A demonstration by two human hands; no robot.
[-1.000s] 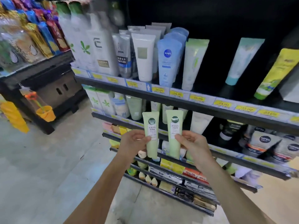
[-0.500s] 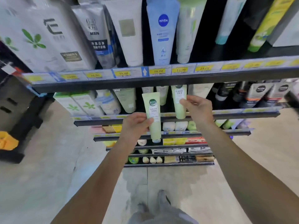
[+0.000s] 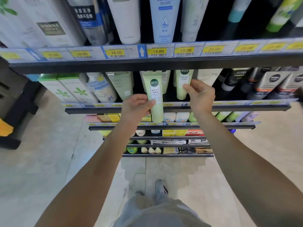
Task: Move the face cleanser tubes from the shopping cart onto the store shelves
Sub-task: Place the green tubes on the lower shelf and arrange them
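While left hand [image 3: 137, 107] grips left tube [image 3: 155, 102] in front of second shelf [image 3: 246, 108] lip, right hand [image 3: 200, 95] pinches right tube [image 3: 182, 86] standing on shelf. Risk: loose release tips it into neighbouring tubes [image 3: 165, 79]; left tube may snag lip, fall.

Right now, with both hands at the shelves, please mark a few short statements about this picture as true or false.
1. The left hand holds a pale green tube. True.
2. The right hand is empty. False: it pinches a second green tube at the second shelf.
3. The price tag under the blue tube reads 18.00. True.
4. The dark tubes stand left of the green ones. False: they stand to the right.
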